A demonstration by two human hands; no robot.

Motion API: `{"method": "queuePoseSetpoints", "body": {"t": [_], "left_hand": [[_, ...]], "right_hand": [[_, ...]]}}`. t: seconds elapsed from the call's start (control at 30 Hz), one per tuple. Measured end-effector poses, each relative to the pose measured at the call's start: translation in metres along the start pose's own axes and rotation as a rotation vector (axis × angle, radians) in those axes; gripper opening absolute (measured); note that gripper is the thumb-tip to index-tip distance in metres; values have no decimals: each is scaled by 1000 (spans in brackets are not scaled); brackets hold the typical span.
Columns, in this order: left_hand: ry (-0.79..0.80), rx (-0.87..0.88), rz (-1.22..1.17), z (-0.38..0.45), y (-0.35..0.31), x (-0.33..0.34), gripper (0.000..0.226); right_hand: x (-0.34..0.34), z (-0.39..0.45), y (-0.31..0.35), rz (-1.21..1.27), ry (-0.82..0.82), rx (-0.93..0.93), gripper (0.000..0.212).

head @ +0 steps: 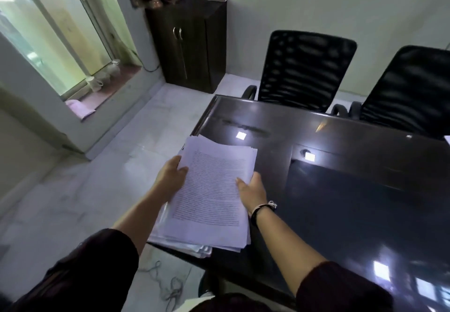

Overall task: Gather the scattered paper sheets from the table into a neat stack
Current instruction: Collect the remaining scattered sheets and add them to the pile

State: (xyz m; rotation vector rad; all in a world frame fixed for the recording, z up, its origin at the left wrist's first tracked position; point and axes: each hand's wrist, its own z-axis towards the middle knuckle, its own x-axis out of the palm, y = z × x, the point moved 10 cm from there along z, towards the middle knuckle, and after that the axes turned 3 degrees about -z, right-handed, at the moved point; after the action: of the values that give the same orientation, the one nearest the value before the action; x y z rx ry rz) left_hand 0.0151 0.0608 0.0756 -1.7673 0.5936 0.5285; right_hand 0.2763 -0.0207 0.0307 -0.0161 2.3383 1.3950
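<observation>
While both hands are on it, the paper stack (209,194) sits at the near left corner of the dark glossy tabletop (341,189), with its left edge and near end hanging a bit past the tabletop's rim over the pale floor (85,189). Top sheet is covered in printed text, and the sheets underneath are fanned out unevenly, so you can see offset edges at the far end and at the near corner. Looks like some clear plastic sleeves poke out of the bottom of the pile at the near end, though I can't say for sure.

The left hand (170,177) has its grip on the left long edge, about halfway up toward the far end: thumb lies on top of the top sheet, the rest of the fingers are hidden under the pile. The right hand (252,189) is on the right long edge, roughly opposite, thumb on top of the paper and fingers curled around the side. So the stack lies squeezed between the two grips, both holding the paper. There's a dark band and a pale thread on the right wrist, and dark sleeves on both arms.

Two black mesh chairs (304,70) stand at the far side of the tabletop. A dark wooden cabinet (190,43) is in the far corner, and a window (48,38) with cups on its sill is far left.
</observation>
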Motion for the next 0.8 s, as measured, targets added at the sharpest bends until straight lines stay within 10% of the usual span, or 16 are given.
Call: {"method": "queuePoseSetpoints", "body": {"t": [0.4,0.8], "left_hand": [[225,-199,310,58,113,-1,62],[219,-314,205,60,139,24,78]], "right_hand": [[92,-1,-34,-637,-62,97,76],[125,23,-71,-33,117,402,59]]}}
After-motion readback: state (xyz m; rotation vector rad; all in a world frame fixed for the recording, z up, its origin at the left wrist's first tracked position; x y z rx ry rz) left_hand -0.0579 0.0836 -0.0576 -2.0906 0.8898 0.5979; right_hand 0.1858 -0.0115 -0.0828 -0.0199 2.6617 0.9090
